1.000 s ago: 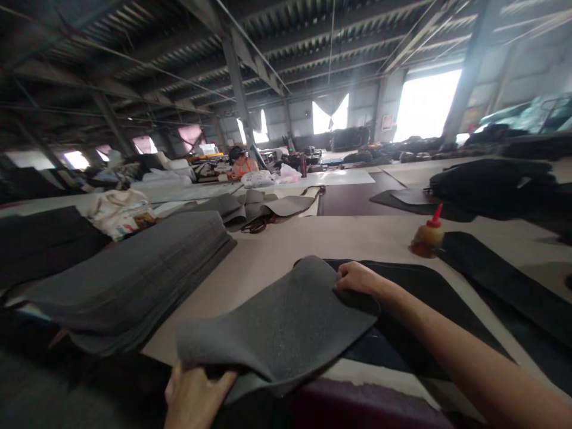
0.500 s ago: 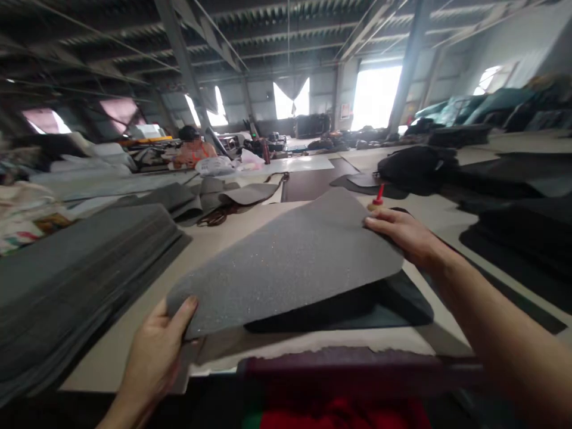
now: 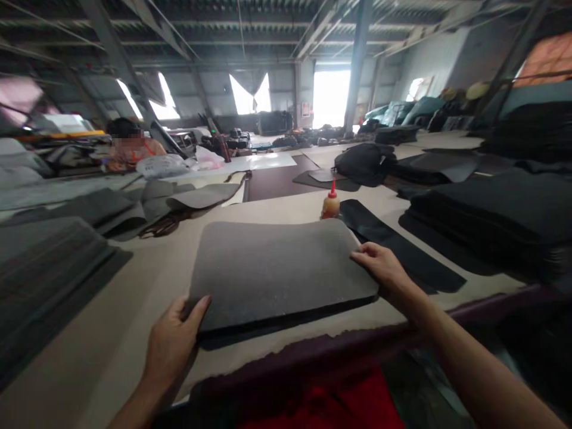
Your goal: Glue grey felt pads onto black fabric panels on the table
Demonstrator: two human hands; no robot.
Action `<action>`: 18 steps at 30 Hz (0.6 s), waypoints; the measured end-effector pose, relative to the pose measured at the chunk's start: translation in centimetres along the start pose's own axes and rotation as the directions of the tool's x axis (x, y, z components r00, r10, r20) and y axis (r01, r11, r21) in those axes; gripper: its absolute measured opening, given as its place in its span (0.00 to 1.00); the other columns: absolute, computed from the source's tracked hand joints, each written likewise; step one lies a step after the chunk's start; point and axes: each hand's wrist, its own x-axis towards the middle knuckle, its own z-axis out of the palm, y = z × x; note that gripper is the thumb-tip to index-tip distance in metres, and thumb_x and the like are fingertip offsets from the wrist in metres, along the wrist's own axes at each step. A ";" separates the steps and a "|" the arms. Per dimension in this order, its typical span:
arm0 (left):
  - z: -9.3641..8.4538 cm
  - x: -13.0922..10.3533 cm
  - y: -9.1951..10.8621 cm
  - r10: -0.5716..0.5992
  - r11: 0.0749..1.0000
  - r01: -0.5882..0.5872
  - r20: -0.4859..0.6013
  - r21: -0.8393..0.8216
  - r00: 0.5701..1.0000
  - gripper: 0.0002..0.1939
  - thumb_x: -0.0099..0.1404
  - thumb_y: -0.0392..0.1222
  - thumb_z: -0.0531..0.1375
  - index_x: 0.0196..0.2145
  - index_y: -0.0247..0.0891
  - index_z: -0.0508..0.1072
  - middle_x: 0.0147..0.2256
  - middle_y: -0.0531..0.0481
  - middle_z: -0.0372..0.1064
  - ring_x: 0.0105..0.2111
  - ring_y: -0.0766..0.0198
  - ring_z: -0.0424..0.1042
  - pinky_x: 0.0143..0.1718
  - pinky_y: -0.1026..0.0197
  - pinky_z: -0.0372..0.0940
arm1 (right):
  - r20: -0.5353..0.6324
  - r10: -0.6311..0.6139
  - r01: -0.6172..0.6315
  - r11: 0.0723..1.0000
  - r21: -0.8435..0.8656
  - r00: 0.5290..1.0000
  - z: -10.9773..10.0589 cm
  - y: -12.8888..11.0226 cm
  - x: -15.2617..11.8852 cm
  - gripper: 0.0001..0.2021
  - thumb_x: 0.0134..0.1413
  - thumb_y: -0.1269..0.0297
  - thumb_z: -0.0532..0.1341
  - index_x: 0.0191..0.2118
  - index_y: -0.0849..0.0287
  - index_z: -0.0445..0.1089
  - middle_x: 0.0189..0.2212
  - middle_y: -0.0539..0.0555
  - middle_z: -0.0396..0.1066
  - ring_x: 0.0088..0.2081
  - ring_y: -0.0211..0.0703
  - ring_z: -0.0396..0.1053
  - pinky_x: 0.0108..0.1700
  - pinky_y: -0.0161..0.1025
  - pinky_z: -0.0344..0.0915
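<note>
We have the broad table (image 3: 156,286) beneath everything, and near its front edge the grey sheet (image 3: 277,268) lies above a dark piece (image 3: 250,333) — perhaps touching it, though the gap is dim. Our left hand (image 3: 172,339) pinches the sheet's left edge, our right hand (image 3: 379,268) its right edge. The glue-like bottle (image 3: 330,205) stands just behind — red-tipped, upright.

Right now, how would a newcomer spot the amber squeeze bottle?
On the wide beige table, find the grey rounded sheet between the left hand and right hand. Just past its far edge, toward the right, stands the small amber bottle, its upright red nozzle setting it apart from the flat black strip beside it.
</note>
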 end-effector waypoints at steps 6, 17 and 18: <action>0.1 -0.3 0.1 0.015 0.983 -0.013 -0.008 0.181 1.000 0.24 0.57 0.66 0.58 0.36 0.42 0.74 0.34 0.47 0.76 0.35 0.50 0.75 0.34 0.58 0.65 | -0.035 -0.039 0.035 0.994 -0.103 0.999 -0.1 0.8 0.1 0.17 0.46 0.48 0.67 0.31 0.57 0.68 0.24 0.47 0.67 0.26 0.39 0.64 0.26 0.35 0.56; -0.2 -0.6 -0.2 -0.025 0.951 0.006 0.060 0.308 0.998 0.23 0.59 0.66 0.53 0.35 0.45 0.74 0.30 0.50 0.75 0.32 0.51 0.74 0.32 0.58 0.62 | -0.023 -0.122 0.110 0.952 -0.286 0.992 -0.3 0.8 -0.1 0.14 0.50 0.50 0.65 0.28 0.56 0.68 0.23 0.46 0.66 0.27 0.40 0.62 0.29 0.35 0.56; -0.2 -0.6 -0.4 -0.033 0.949 0.012 0.063 0.316 0.997 0.23 0.59 0.65 0.53 0.35 0.45 0.74 0.30 0.50 0.76 0.33 0.51 0.74 0.32 0.59 0.62 | -0.019 -0.129 0.117 0.947 -0.300 0.991 -0.3 1.0 -0.1 0.14 0.50 0.50 0.65 0.28 0.56 0.69 0.23 0.46 0.66 0.27 0.39 0.62 0.29 0.35 0.56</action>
